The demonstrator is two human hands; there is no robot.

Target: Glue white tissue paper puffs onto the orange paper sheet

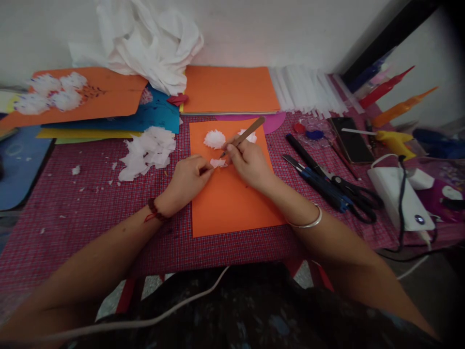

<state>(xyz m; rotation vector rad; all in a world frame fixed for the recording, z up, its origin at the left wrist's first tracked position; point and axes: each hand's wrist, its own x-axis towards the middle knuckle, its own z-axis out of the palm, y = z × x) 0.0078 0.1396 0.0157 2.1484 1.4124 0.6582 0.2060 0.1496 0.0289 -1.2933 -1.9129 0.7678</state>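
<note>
Fingers of the right hand (254, 165) are closed around a slim brown tool (244, 137), its lower tip at a small white paper piece (219, 164) lying on the orange sheet (232, 206). Thumb and forefinger of the left hand (187, 180) are at the piece's left edge; whether they pinch it, I cannot tell. Just above sits a white paper puff (215, 139), with another partly hidden behind the tool. Torn white paper (149, 151) lies heaped to the left on the cloth-covered counter (87, 232); scissors (358, 190) lie to the right.
</note>
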